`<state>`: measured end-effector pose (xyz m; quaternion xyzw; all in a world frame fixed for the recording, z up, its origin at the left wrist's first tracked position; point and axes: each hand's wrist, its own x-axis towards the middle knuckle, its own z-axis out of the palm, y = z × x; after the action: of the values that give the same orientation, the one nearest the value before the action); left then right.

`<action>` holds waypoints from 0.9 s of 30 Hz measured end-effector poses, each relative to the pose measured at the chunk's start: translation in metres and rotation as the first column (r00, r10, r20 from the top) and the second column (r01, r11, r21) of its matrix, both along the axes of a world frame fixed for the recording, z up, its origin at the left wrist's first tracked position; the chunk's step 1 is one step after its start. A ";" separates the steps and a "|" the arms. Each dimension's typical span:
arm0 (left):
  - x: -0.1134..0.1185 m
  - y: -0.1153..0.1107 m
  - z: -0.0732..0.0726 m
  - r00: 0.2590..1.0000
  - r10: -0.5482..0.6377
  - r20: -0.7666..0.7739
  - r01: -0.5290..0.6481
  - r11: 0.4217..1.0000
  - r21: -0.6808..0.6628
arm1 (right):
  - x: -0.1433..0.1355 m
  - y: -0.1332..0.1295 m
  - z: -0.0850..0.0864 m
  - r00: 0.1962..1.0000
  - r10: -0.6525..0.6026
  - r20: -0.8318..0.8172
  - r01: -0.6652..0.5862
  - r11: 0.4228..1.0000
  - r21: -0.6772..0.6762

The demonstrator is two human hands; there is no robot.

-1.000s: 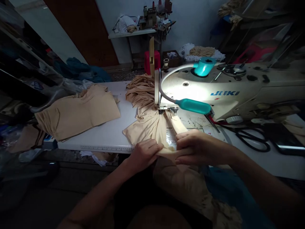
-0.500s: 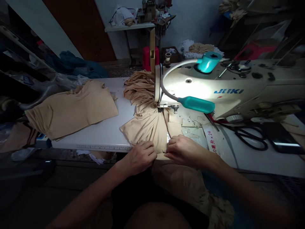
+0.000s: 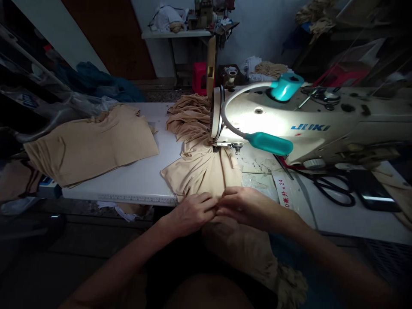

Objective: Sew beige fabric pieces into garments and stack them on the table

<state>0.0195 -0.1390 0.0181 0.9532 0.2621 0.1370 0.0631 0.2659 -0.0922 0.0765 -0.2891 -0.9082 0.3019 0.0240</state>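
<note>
- The person's left hand [image 3: 193, 212] pinches the near edge of a gathered, soft beige cloth [image 3: 206, 174].
- The right hand [image 3: 251, 206] pinches the same edge, its fingertips beside the left hand's.
- The cloth runs under the needle area of a cream-coloured metal sewing machine [image 3: 312, 109] with blue "JUKI" lettering and bunches up beyond it.
- A teal lamp with a pale flexible neck [image 3: 270, 143] hangs in front of the machine, its light falling on the body.
- To the left, a stack of flat beige fabric pieces [image 3: 99, 143] lies on the glossy white tabletop [image 3: 128, 182].
- To the right lie black-handled scissors [image 3: 334, 189], near a dark, flat rectangular object [image 3: 375, 193].
</note>
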 end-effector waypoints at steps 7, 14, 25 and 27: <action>-0.015 -0.012 0.008 0.998 -0.018 -0.057 0.007 0.984 -0.180 | 0.002 0.030 -0.025 0.762 -0.563 0.320 0.408 0.801 0.438; -0.005 -0.006 0.007 0.962 0.204 0.181 -0.155 0.955 -0.254 | -0.013 0.034 -0.028 0.897 -0.441 0.028 0.405 0.845 0.349; -0.003 0.036 0.008 0.763 0.646 0.010 -0.647 0.763 0.011 | -0.033 0.024 -0.069 0.877 -0.379 -0.296 0.432 0.891 0.140; -0.004 0.035 0.012 0.763 0.645 0.055 -0.646 0.763 0.007 | -0.032 0.028 -0.071 0.840 -0.417 -0.346 0.473 0.876 0.092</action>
<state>0.0156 -0.1038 0.0297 0.8021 0.5703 0.1770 0.0063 0.2343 -0.0646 0.0053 -0.4374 -0.8227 0.2497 0.2637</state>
